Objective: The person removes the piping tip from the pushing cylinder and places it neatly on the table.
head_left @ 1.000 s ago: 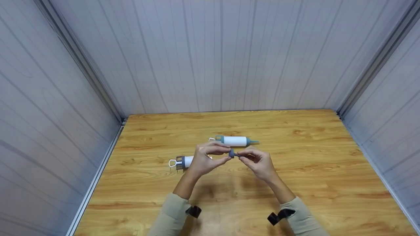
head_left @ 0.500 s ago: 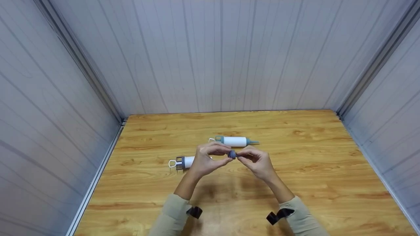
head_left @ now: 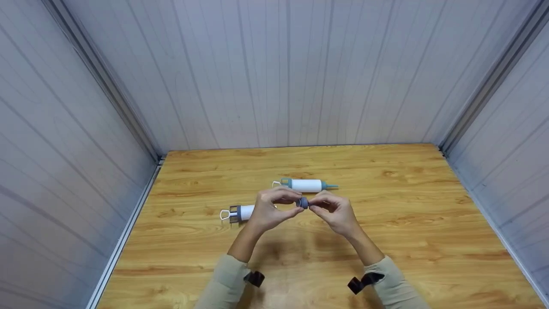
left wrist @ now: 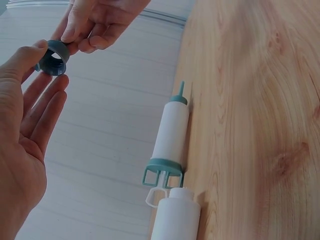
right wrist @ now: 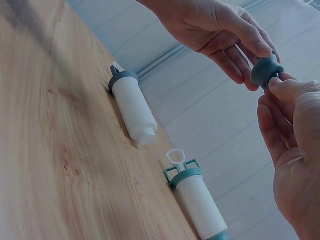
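Together, pinching a small blue-grey cap from opposite sides: held in the left hand between thumb and fingertips, nipped likewise at its other side in the right hand. Raised in the air above the wooden table, between both hands. Seen from the head merely as a rounded lump; revealed as hollow from the left wrist, with an open mouth facing that camera; shown from outside from the right wrist, with a waisted wall. Cannot tell how the right-hand end finishes, being covered by thumb and fingers. Note next, lying under the left hand in the head view, a white bottle with a grey collar, mostly blocked there by that hand; made out fully from the right wrist, down to a narrow white neck, yet cut off by the left wrist view's lower edge. Find farther back a second white bottle with teal ends, also on its side, with its thin nozzle complete in the head and left wrist views but cropped in the right. Add light sleeves with black bands, then pale panelled walls around the table.
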A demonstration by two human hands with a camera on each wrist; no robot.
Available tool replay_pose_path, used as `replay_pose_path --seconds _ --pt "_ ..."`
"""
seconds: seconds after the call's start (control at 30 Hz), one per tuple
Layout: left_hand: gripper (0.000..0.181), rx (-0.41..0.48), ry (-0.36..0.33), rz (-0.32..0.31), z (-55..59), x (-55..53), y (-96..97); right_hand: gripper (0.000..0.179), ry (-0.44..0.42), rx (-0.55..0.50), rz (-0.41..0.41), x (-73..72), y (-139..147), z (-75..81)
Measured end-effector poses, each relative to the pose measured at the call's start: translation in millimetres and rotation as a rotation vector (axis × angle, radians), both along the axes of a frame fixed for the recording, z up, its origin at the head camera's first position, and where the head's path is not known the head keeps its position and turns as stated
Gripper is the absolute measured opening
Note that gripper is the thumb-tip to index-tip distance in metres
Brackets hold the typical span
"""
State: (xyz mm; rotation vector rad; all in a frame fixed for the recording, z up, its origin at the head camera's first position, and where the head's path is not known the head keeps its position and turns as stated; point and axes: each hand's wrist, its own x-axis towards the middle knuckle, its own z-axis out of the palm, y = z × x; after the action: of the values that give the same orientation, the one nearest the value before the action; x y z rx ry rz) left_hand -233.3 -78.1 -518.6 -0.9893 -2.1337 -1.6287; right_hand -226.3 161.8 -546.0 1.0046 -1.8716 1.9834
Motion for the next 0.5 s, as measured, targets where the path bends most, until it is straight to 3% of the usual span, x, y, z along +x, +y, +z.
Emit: replay_pose_path --seconds 0.5 --pt "0.02 0.006 0.016 -0.001 3.9 1.8 0.9 0.021 -0.021 0.0 -0.019 -1.2 1.6 -1.7"
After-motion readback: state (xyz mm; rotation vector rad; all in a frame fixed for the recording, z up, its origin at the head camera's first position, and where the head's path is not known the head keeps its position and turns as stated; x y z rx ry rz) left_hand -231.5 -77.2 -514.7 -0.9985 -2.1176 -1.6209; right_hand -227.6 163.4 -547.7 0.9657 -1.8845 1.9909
